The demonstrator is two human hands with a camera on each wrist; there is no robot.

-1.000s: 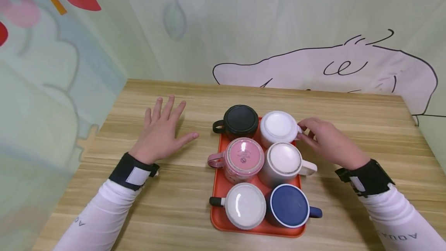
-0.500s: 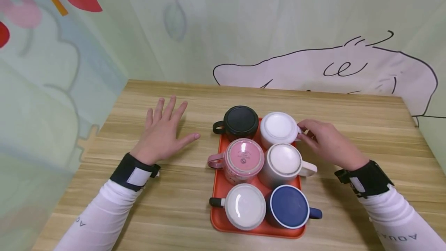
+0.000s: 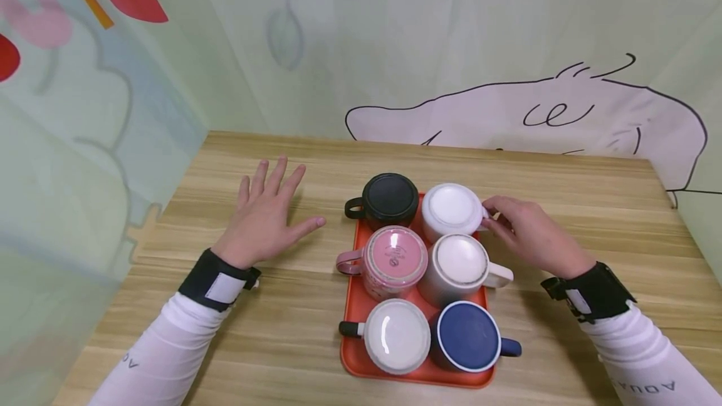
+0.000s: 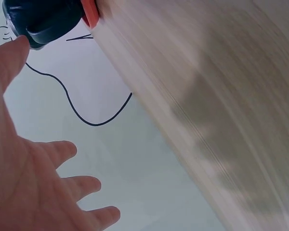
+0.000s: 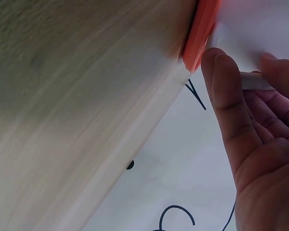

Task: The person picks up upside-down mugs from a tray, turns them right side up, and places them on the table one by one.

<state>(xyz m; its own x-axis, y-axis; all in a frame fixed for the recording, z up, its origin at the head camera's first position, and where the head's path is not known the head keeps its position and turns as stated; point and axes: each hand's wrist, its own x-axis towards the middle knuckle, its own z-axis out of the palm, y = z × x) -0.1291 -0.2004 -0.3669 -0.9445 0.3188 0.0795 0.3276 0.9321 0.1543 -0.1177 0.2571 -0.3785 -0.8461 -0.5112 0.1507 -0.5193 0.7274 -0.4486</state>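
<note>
Upside-down mugs stand in two columns on an orange-red tray [image 3: 351,356]. With curled fingers and thumb my right hand [image 3: 533,230] pinches the handle of the white mug [image 3: 451,205] at the tray's far right corner; the right wrist view shows that handle [image 5: 256,82] between the fingers. My left hand [image 3: 262,221] is spread out above the table, left of the tray, and holds nothing. Nearest to it are the black mug [image 3: 389,198] at the far left and the pink mug [image 3: 395,257] in the middle.
A cream mug [image 3: 459,262] sits behind a blue mug [image 3: 468,337] in the right column. At the near left stands a white mug with a black handle [image 3: 397,336]. The wooden table [image 3: 293,343] ends at a printed cloth wall [image 3: 237,49] behind and at left.
Both hands and all the mugs keep their places. Only the head view has shifted very slightly.
</note>
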